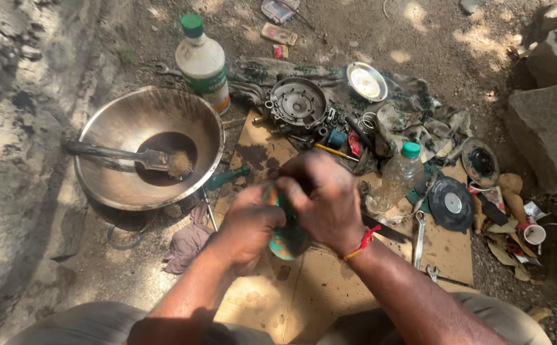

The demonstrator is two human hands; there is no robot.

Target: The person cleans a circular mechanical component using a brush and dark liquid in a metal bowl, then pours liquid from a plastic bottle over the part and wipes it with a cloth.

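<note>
White bottle (202, 61), green cap, green-orange label: 12 o'clock of steel bowl (147, 147). Clear plastic bottle (398, 179), green cap: 3 o'clock. Flat wrappers (278, 33), reddish and pale: 12 o'clock, on dirt.

Both hands, left hand (248, 223) and right hand (322, 199), grip a green part (286, 239) over cardboard (304, 294).

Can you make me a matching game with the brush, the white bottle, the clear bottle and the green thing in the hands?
Things:
1. brush
2. white bottle
3. clear bottle
4. green part

Places:
A. held between the left hand and the right hand
B. lying in the metal bowl
C. standing behind the bowl
D. standing right of the hands, on the cardboard

Pairs: 1-B, 2-C, 3-D, 4-A
</note>
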